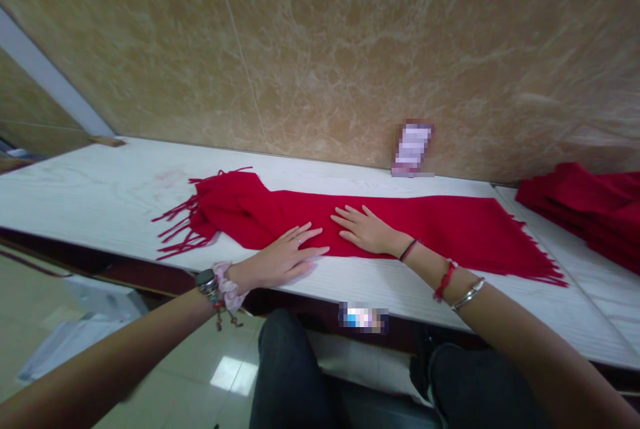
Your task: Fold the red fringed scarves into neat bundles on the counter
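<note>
A red fringed scarf (450, 229) lies lengthwise along the white tabletop. Its right part is flat with the fringe spread toward the lower right, while the left end is bunched and wrinkled with loose tassels. My right hand (367, 228) rests palm down on the middle of the scarf, fingers spread. Just to its left, my left hand (285, 256) lies across the scarf's near edge, fingers stretched out, with a ring on one finger. Neither hand grips the cloth.
A phone-like blurred object (413, 148) leans against the marbled wall (300, 69) behind the table. Folded red cloth (590, 209) is piled at the right. The white table (125, 196) ends close to my knees. White boxes or papers (80, 336) sit below at the left.
</note>
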`<state>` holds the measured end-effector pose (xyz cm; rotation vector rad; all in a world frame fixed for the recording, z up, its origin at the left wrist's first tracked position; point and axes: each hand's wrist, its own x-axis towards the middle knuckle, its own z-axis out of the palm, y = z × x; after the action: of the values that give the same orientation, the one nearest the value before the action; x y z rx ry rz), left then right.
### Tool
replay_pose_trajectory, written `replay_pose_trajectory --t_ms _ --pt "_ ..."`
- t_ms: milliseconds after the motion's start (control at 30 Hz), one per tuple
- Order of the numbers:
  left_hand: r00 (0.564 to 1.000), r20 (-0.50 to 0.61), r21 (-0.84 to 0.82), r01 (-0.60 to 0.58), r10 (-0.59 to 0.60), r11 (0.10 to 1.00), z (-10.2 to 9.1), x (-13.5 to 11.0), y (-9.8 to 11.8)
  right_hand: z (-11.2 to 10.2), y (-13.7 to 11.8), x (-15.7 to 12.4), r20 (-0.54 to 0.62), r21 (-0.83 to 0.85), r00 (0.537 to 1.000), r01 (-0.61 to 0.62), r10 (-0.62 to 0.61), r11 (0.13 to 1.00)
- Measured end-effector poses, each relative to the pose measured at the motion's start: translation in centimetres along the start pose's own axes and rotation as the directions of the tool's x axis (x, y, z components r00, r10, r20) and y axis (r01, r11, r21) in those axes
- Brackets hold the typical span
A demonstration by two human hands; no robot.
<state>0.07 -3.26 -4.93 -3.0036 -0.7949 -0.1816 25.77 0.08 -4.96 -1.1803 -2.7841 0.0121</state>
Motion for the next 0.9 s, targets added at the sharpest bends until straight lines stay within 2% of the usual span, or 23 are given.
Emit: replay_pose_trajectory --t_ms 133,233,333,433,533,633,733,833,900 --pt "1.0 0.014 0.003 -0.005 0.005 1.0 0.0 0.0 -0.1 0.4 -0.5 -0.3 -0.026 0.011 0.999 -0.033 0.034 0.999" --pt "1.0 0.026 0.012 -0.003 0.003 1.0 -0.3 0.1 -0.1 -0.1 -0.7 -0.6 -0.094 -0.017 0.993 -0.068 0.066 0.998" --pt "1.0 0.031 0.012 0.001 -0.002 1.0 -0.9 0.5 -0.2 -0.9 -1.7 -2.2 -0.164 -0.016 0.983 -0.082 0.079 0.997" --pt "1.0 0.015 0.012 0.005 -0.005 1.0 -1.4 1.9 -0.5 -1.2 -3.2 -4.6 -0.126 0.015 0.987 -0.099 0.1 0.995" --pt "0.995 -0.027 0.066 0.099 -0.097 0.993 -1.6 3.3 -1.1 -0.7 -4.4 -6.4 -0.065 -0.008 0.987 -0.145 0.144 0.989" --pt "0.99 0.037 0.082 0.13 -0.133 0.988 -1.9 3.5 -2.8 -0.2 -4.7 -7.1 -0.046 -0.021 0.986 -0.162 0.161 0.986" --pt "0.986 0.122 0.072 0.109 -0.117 0.991 -2.7 1.8 -5.6 -0.1 -4.5 -7.0 -0.051 -0.007 0.987 -0.156 0.156 0.988" --pt "0.965 0.185 0.175 0.156 -0.188 0.972 -3.9 -0.2 -8.3 -0.1 -4.4 -7.0 -0.063 -0.002 0.987 -0.149 0.149 0.989" --pt "0.952 0.23 0.263 0.137 -0.2 0.955 -4.7 -0.9 -9.6 -0.1 -4.4 -7.0 -0.068 -0.001 0.986 -0.152 0.152 0.988"
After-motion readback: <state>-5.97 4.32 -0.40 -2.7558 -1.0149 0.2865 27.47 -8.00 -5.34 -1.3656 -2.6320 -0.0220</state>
